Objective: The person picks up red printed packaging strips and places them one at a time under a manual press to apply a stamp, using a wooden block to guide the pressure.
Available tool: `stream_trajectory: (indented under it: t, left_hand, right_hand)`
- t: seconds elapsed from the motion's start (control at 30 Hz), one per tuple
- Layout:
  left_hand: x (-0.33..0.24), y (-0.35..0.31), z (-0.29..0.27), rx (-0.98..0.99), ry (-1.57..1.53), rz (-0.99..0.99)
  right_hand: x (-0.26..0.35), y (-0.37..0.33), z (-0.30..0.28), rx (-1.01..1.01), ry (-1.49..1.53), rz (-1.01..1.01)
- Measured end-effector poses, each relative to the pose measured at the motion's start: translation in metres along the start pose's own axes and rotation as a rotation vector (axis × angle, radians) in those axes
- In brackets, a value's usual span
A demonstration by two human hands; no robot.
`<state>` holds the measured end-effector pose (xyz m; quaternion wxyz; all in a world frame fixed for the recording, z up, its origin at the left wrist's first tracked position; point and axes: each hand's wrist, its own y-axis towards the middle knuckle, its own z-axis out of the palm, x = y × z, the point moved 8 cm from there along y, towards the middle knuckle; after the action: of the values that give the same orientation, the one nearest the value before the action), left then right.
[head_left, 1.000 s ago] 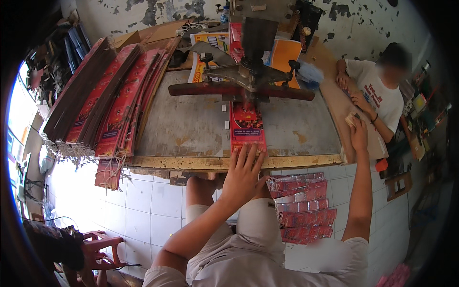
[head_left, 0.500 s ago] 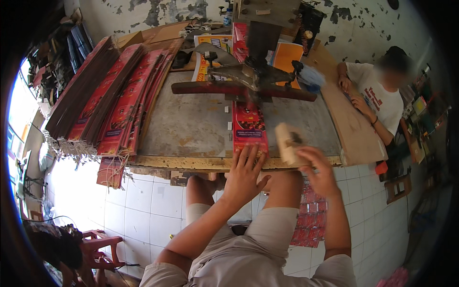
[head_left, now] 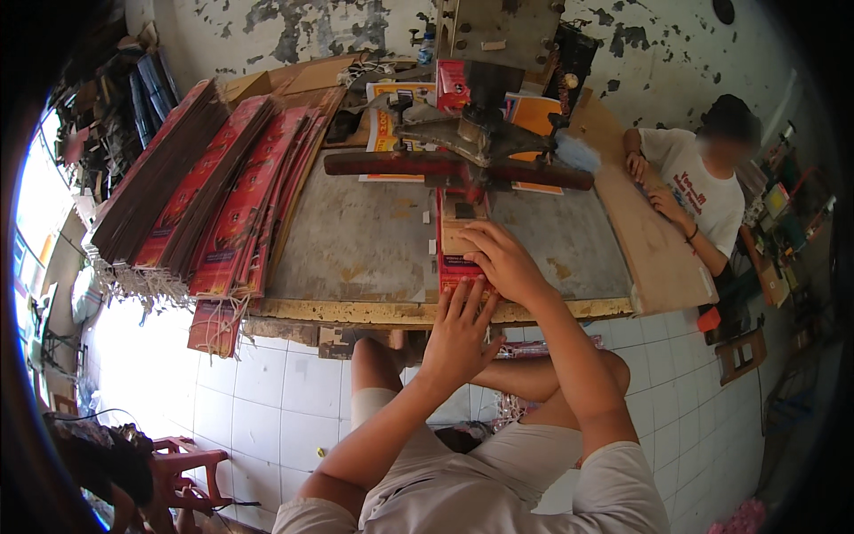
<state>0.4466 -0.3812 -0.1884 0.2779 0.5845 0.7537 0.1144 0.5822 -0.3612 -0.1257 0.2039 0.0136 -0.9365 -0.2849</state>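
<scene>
A narrow red printed sheet or stack (head_left: 447, 278) lies lengthwise on the grey metal bed of a press, its far part running under the machine's dark crossbar (head_left: 378, 165). My left hand (head_left: 452, 343) rests with spread fingers on the near end of this red piece, at the table edge. Just beyond it, my right hand (head_left: 505, 262) grips a pale wooden block (head_left: 455, 238), which sits on the red piece close to the crossbar. The hand covers part of the block.
Bundles of red printed strips with white strings (head_left: 227, 209) stand along the left side. At the right, a co-worker (head_left: 707, 182) sits by a brown board (head_left: 654, 240). Colourful printed sheets (head_left: 382, 120) lie behind the crossbar. A red stool (head_left: 191, 467) stands on the tiled floor at lower left.
My right hand has brought the wooden block from the right onto the red piece near the crossbar. My left hand has stayed nearly in place. My right leg has shifted.
</scene>
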Motion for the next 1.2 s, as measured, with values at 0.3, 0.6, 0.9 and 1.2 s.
stream_trajectory:
  t: [0.3,0.6,0.9,1.2]
  left_hand:
    - [-0.001,0.001,-0.001,0.03,-0.017,-0.007]
    - [0.0,-0.001,-0.001,0.034,-0.03,-0.026]
    - [0.001,0.0,0.0,0.047,-0.005,-0.018]
    - [0.031,-0.072,0.019,-0.243,-0.007,0.128]
  right_hand:
    - [-0.006,-0.004,0.002,-0.01,-0.015,0.022]
    - [-0.004,-0.002,-0.01,-0.132,-0.133,0.001]
    - [-0.008,-0.01,-0.009,-0.185,-0.07,0.099]
    - [0.026,-0.086,-0.048,-0.072,0.147,0.147]
